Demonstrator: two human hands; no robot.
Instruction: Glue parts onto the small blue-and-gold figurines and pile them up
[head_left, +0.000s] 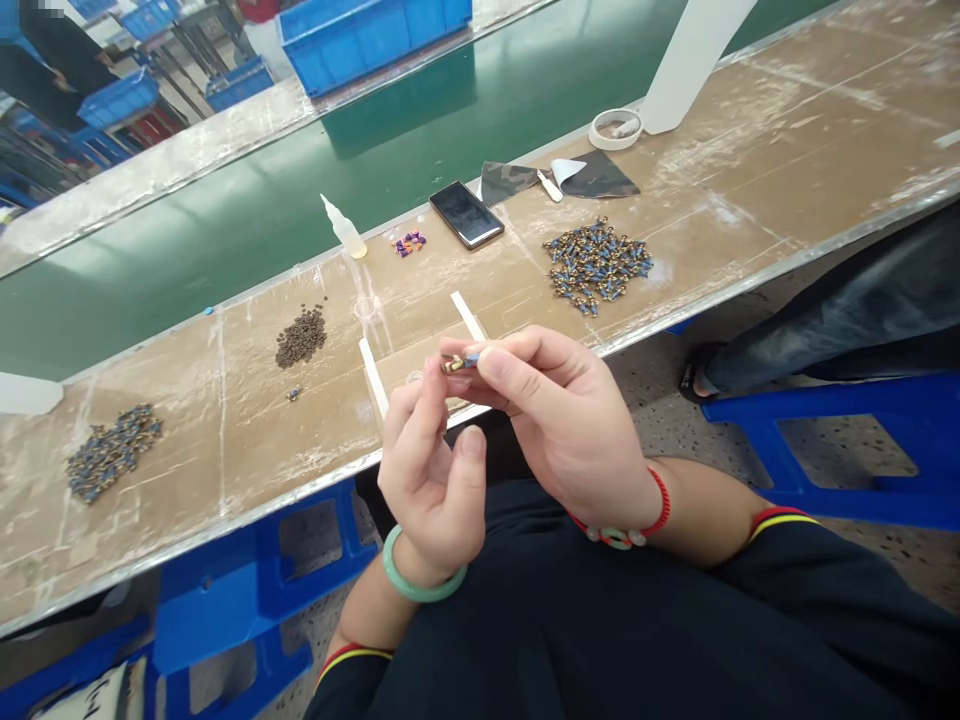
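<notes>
Has mound of blue-and-gold metallic parts (112, 452) far left on brown tabletop (262, 450), perhaps against mixing | touches gold end of slim blue-and-gold piece (454, 365) with left grip (435, 480), closure unclear | pinches blue end in right grip (577, 420) by near edge, apparently for steadiness | has similar heap (598, 265) right

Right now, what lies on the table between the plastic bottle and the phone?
Purple and orange pieces lie between the bottle and the phone, seen in the head view.
</notes>
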